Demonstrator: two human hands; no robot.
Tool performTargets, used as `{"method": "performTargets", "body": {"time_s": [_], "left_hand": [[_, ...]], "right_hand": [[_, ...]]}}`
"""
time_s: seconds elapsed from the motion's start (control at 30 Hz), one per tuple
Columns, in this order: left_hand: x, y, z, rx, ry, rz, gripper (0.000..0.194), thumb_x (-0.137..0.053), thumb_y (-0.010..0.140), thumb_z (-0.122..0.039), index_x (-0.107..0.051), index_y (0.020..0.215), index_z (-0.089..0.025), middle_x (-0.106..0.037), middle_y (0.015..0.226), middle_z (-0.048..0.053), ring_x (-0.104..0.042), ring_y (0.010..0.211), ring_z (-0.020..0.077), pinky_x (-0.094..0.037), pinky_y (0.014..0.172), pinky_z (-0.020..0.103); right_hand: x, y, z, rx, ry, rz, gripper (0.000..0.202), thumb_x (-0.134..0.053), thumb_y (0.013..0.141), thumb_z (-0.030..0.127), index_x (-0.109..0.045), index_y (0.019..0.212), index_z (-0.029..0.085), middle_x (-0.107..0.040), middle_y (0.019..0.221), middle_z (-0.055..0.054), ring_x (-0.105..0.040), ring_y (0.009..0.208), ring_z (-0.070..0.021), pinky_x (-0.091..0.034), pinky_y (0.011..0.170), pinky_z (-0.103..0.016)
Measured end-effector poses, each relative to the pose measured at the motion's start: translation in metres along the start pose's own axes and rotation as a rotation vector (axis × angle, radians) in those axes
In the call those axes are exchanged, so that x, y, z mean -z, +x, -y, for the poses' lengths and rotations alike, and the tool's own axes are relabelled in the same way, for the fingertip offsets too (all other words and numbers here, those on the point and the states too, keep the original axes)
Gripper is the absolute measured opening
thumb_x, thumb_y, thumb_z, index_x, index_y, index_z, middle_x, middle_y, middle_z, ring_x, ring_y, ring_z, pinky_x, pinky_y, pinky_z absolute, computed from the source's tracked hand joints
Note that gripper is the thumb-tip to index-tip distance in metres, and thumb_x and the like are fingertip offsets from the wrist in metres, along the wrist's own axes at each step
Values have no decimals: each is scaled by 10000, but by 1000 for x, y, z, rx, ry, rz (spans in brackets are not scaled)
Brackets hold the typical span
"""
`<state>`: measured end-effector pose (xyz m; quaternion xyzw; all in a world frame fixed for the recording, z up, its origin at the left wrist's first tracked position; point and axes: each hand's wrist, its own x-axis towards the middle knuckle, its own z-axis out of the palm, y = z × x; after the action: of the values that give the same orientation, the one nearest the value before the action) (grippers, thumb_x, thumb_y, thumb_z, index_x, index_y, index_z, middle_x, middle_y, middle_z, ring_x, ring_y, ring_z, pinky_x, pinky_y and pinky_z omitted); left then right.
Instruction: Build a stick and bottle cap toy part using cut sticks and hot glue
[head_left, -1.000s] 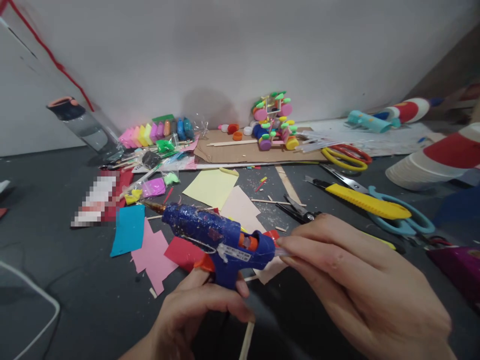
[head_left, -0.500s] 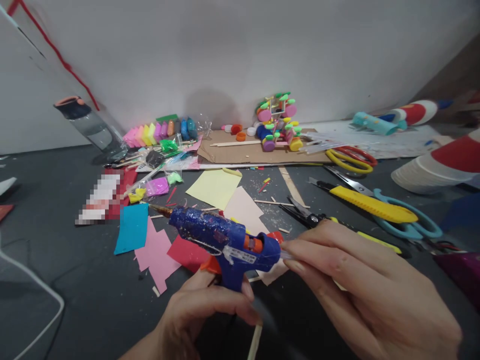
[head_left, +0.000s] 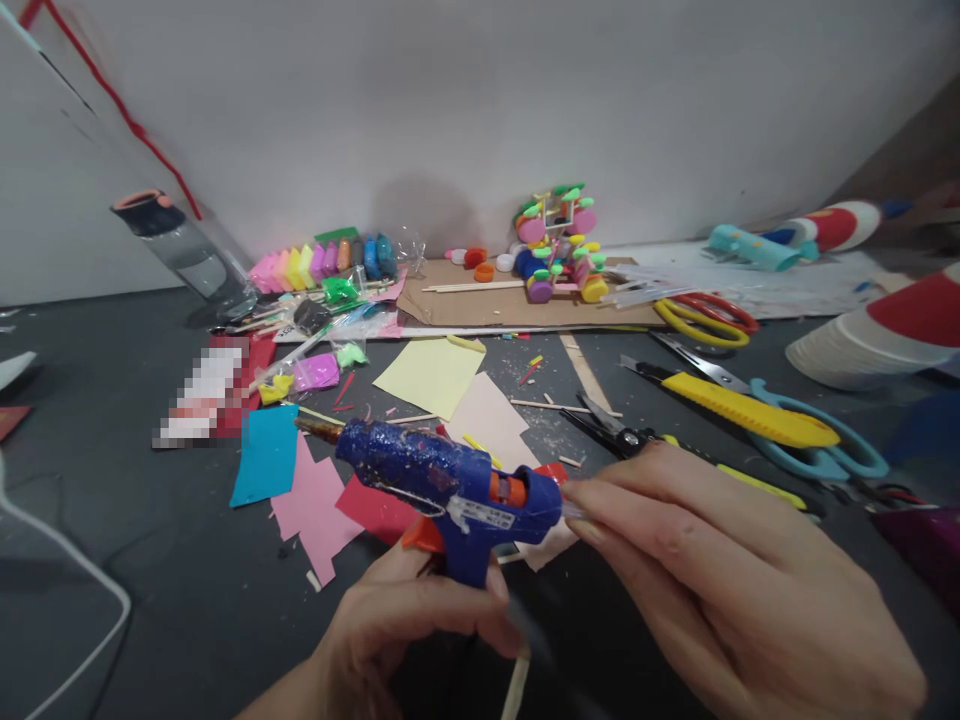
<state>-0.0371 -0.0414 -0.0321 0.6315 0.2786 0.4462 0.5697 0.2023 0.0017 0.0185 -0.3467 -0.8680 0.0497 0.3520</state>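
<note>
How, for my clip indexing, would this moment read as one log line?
left hand: holds blue glue gun, wooden stick | right hand: pinches clear glue stick at gun's rear | nearby: yellow cutter

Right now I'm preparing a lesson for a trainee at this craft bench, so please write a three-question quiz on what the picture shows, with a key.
1. Which hand is wrapped around the handle of the blue glue gun?
2. True or false: in this view, the yellow utility knife overlaps the blue-handled scissors.
3. Fill in the missing word: the right hand pinches a clear stick at the ____ end of the blue glue gun.

Key:
1. The left hand.
2. True.
3. Rear.
</note>
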Motion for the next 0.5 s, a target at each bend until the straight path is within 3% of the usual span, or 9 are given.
{"method": "performTargets", "body": {"time_s": [0.33, 0.5], "left_hand": [[-3, 4, -7, -16, -4, -33, 422, -788, 780, -496, -731, 1122, -256, -658, 1127, 78, -602, 1025, 245, -475, 981, 368], [4, 6, -4, -28, 13, 52, 450, -789, 770, -517, -734, 1138, -264, -665, 1133, 82, -617, 1024, 250, -493, 973, 377]], "right_hand": [[-1, 4, 2, 55, -91, -23, 208, -521, 918, 18, -612, 1057, 143, -630, 886, -53, -544, 733, -143, -434, 620, -263], [-2, 4, 3, 69, -120, -24, 176, -519, 946, 47, -613, 1063, 137, -629, 886, -55, -529, 728, -140, -427, 620, -262]]}}
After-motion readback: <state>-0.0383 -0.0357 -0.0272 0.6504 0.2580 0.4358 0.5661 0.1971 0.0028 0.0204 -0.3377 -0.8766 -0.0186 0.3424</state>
